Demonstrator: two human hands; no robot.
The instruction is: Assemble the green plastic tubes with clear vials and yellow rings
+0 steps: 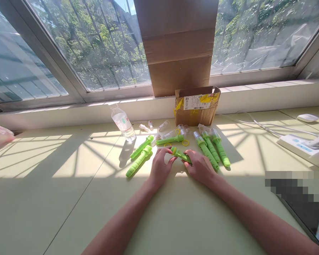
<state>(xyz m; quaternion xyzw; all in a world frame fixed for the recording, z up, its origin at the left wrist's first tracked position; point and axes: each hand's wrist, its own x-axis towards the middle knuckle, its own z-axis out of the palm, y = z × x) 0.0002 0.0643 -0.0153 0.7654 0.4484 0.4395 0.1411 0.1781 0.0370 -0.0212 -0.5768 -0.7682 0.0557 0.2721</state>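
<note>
Both my hands are on one green plastic tube [179, 153] with a ribbed body and a threaded end. My left hand [160, 165] pinches it at the threaded end, where a yellow band shows. My right hand [200, 166] is closed round the other end, its fingers partly hiding the tube. Just beyond lies another green tube [170, 140], with a loose yellow ring [185, 142] beside it. Two more uncapped tubes [138, 162] rest left of my left hand. To the right, several tubes [221, 148] bear clear caps.
Loose clear caps [164, 125] and small white pieces [144, 128] lie farther back. A water bottle [123, 124] stands at the left, an open cardboard box [196, 112] against the sill. At right are a power strip [299, 145] with cables and a white mouse-like object [307, 118].
</note>
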